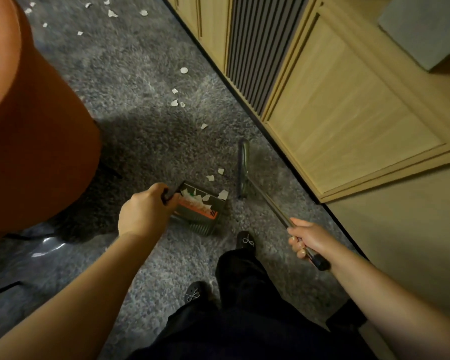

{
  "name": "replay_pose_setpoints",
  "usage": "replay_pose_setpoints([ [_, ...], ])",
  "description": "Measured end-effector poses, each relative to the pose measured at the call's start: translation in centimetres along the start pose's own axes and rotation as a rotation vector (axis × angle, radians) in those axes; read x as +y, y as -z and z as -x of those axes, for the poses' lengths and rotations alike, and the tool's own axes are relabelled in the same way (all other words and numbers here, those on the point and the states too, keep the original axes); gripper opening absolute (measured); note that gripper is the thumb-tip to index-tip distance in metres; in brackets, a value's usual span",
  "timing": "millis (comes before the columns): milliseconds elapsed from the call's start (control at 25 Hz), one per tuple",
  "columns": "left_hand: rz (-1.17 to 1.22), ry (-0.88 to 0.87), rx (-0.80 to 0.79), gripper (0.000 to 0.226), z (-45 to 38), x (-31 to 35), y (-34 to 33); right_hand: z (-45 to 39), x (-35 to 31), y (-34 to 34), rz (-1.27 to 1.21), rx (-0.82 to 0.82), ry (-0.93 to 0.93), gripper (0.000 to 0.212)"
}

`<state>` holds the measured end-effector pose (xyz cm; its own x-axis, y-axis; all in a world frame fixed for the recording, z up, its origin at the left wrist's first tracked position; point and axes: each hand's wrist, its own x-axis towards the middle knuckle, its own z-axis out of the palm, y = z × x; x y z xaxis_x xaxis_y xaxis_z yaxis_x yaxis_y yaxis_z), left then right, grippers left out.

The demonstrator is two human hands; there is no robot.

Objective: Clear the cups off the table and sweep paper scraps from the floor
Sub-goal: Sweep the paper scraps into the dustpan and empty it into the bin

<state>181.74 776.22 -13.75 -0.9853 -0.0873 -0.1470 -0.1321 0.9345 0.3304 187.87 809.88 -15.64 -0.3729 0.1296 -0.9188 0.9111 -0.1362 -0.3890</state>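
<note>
Far left: a large rounded orange form (31,131), smooth-sided, was cut off by the frame edge; what it was could not be made out. Below it a glossy dark object (47,246) lay on the carpet (130,81), only partly in view. The carpet was grey, shaggy pile, in shadow near the orange form.

The left hand (140,214) was wrapped around the dark handle of the dustpan (200,211), fingers curled tight and mostly hidden behind the knuckles. The dustpan was dark plastic with an orange strip and a ribbed front lip, resting on the carpet. White torn scraps (192,197) lay inside it; one more sat at its rim.

Loose scraps (176,102), small, white and irregular, were strewn over the carpet from beside the dustpan up to the top left corner.

Between the arms: black trousers and two dark shoes (246,241) with pale bow ornaments.

The broom (243,168) head, narrow and dark, sat on the carpet just right of the dustpan; bristles blurred. Its thin metal shaft ran down to the right hand (309,239), whose fingers were closed around it above a black end grip.

Right: pale wood cabinet (348,113) with panelled doors and a slatted dark section. A grey box (426,29) at top right was cut off.
</note>
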Motion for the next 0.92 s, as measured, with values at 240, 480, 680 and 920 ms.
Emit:
replay_pose_setpoints([
  [240, -0.042, 0.046, -0.064, 0.033, -7.6, 4.6, 0.4, -6.1, -8.7, 2.1, 0.234, -0.036, 0.0, 0.057],
  [480, -0.075, 0.041, -0.057, 0.028, -10.7, 7.2, 0.2, -11.8, -14.7, 0.2, 0.435, -0.084, -0.045, 0.055],
  [680, -0.074, -0.003, -0.024, 0.025, -10.8, 8.0, -0.1, -13.6, -15.9, -1.9, 0.466, -0.177, -0.096, 0.058],
  [920, -0.094, -0.025, 0.009, 0.024, -11.3, 8.6, -0.2, -11.9, -16.2, -1.3, 0.503, -0.288, -0.135, 0.058],
])
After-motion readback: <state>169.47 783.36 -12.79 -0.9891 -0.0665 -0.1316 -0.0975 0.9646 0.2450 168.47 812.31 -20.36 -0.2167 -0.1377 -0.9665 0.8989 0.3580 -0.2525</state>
